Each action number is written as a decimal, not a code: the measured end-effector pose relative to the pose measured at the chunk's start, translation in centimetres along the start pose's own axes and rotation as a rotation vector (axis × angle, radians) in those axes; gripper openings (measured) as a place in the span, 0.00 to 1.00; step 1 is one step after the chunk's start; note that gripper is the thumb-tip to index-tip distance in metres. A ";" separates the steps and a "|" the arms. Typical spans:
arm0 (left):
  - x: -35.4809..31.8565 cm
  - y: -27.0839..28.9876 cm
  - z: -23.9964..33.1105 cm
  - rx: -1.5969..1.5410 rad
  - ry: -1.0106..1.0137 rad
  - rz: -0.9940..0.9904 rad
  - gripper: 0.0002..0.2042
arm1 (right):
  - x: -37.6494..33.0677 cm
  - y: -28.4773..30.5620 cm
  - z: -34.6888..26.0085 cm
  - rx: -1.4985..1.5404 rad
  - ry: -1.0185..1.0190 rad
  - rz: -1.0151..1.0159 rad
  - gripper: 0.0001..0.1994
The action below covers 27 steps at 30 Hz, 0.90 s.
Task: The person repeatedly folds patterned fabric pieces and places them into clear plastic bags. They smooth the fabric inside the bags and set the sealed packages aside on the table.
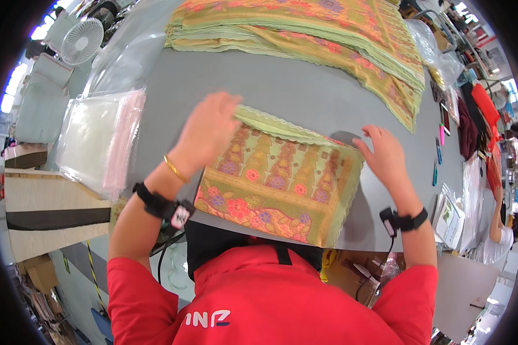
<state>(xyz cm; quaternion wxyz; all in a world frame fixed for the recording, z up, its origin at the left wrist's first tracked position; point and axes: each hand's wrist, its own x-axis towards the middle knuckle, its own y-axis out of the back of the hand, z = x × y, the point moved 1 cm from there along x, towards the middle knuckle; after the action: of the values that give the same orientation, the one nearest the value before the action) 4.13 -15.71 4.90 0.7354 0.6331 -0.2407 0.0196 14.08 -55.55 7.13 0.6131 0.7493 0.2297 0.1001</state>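
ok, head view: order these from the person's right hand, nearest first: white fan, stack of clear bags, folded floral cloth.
From the right hand:
1. Folded floral cloth: just left of it, by the fingertips.
2. Stack of clear bags: table's left side.
3. White fan: upper left, beyond the table.

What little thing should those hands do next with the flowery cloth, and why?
Maybe the left hand and right hand should smooth the pale green strip along the far edge of the folded cloth. It looks uneven, wider at the left than at the right, and both hands are near its ends.
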 end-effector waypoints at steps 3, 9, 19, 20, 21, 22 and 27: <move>-4.1 1.1 4.5 -0.044 -0.277 -0.200 0.32 | -3.0 -2.3 -2.4 -0.063 0.424 0.160 0.32; -11.0 4.6 7.8 -0.212 0.087 -0.195 0.31 | -4.0 -3.0 -4.2 -0.083 0.570 -0.007 0.38; -16.7 3.7 7.1 -0.567 0.768 0.045 0.20 | -3.6 -4.7 -6.6 -0.165 0.583 0.031 0.38; -16.7 3.9 7.3 -0.449 0.707 0.050 0.19 | -3.7 -4.7 -6.6 -0.167 0.582 0.037 0.37; -16.6 4.3 7.6 -0.333 0.668 0.072 0.19 | -3.6 -4.6 -6.8 -0.171 0.563 0.036 0.37; -16.5 4.5 8.1 -0.268 0.546 0.091 0.19 | -3.1 -4.2 -7.3 -0.166 0.612 0.040 0.37; -16.6 5.0 9.6 -0.341 0.232 0.007 0.14 | 1.7 -0.8 -13.6 0.055 0.895 -0.154 0.35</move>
<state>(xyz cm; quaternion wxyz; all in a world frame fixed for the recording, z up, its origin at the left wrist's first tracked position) -15.38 -19.15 3.96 0.8546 0.4921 -0.1566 0.0538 9.49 -42.74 9.29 0.4392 0.6291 0.5294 0.3621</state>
